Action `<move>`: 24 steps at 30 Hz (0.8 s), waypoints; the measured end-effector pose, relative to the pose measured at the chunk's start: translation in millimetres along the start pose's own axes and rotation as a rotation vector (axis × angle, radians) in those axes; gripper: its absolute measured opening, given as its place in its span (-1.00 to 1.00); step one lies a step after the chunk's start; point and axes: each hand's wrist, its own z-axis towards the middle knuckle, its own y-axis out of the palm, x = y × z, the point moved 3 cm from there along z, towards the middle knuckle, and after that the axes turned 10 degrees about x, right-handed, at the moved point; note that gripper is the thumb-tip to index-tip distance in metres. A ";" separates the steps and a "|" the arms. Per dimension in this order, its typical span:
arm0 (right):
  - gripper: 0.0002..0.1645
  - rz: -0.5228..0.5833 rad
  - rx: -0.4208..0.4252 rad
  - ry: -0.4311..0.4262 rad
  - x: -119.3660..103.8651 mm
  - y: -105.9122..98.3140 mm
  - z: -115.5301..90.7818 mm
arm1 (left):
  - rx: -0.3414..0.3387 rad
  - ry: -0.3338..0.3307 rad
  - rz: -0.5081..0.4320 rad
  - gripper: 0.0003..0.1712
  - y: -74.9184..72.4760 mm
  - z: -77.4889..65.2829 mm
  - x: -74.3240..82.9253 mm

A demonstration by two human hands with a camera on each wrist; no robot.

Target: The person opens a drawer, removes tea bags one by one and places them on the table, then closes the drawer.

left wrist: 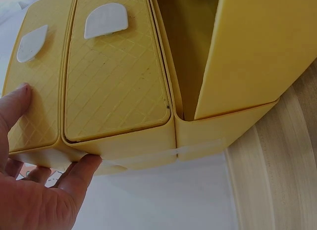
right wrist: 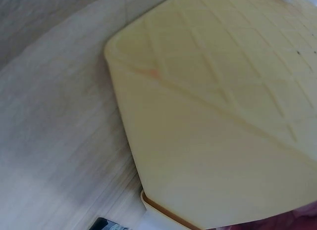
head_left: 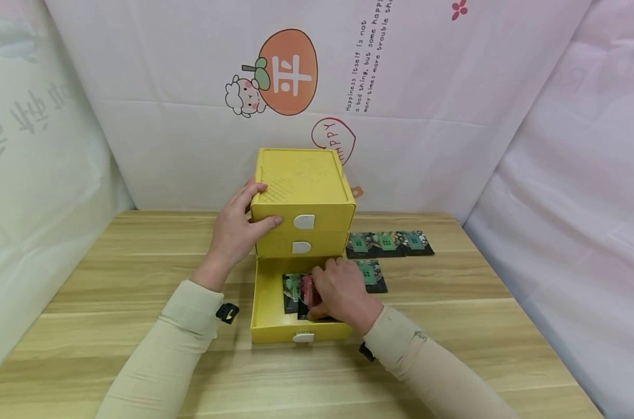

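Observation:
A yellow three-tier drawer box [head_left: 303, 174] stands on the table, its bottom drawer [head_left: 266, 331] pulled out and the upper two shut. My left hand [head_left: 238, 227] grips the box's upper left edge, thumb on the front, fingers at the side and top. In the left wrist view, the left hand [left wrist: 42, 190] holds the corner of the top tier. My right hand [head_left: 345, 291] is inside the bottom drawer, thumb and fingers around a red-and-black flat packet [head_left: 306, 294], partly hidden beneath it. A green-and-black packet [head_left: 290, 291] lies left of it in the drawer.
Right of the box, several green-and-black packets [head_left: 387, 243] lie in a row on the wooden table [head_left: 453, 326]. Another packet [head_left: 371, 273] lies nearer, beside the right hand. White tab handles [head_left: 303, 221] stick out from the drawer fronts. A printed white cloth [head_left: 191, 70] hangs behind.

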 end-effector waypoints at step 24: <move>-0.20 0.077 0.193 0.007 -0.8 -5.7 -6.4 | 0.001 0.000 0.002 -0.23 -0.3 -0.6 0.3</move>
